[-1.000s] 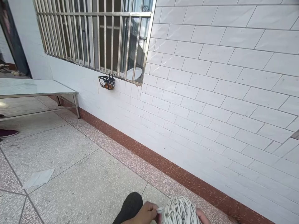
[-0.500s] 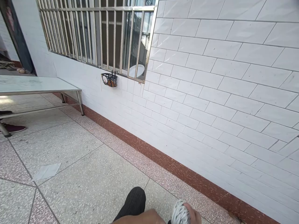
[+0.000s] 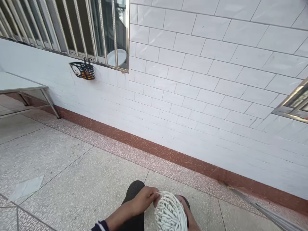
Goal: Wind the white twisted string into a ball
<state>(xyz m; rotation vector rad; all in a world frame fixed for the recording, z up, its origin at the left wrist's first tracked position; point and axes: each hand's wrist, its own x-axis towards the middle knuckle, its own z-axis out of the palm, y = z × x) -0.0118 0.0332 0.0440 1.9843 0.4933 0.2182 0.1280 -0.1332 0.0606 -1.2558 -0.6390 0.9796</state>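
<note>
A ball of whitish cord [image 3: 169,213], with overlapping strands wound on its surface, is low in the view above my knees. My left hand [image 3: 147,199] is at its upper left, thumb and fingers pinched on a strand that runs onto the ball. My right hand [image 3: 189,214] wraps the ball's right side; some of its fingers are hidden behind it. The ball's lower part is cut off by the bottom edge. My dark-clothed knee [image 3: 134,188] shows behind my left forearm.
White tiled wall [image 3: 173,86] ahead, with a barred window [image 3: 83,32] and a hanging black basket [image 3: 83,70]. A low table [image 3: 24,86] stands left. A pale sheet [image 3: 26,188] lies on the speckled floor [image 3: 72,179]. Long thin rods [image 3: 267,210] lie at lower right.
My view has turned right. The cord ball and both hands now show more fully; the left hand, mostly out of sight before, is seen pinching a strand.
</note>
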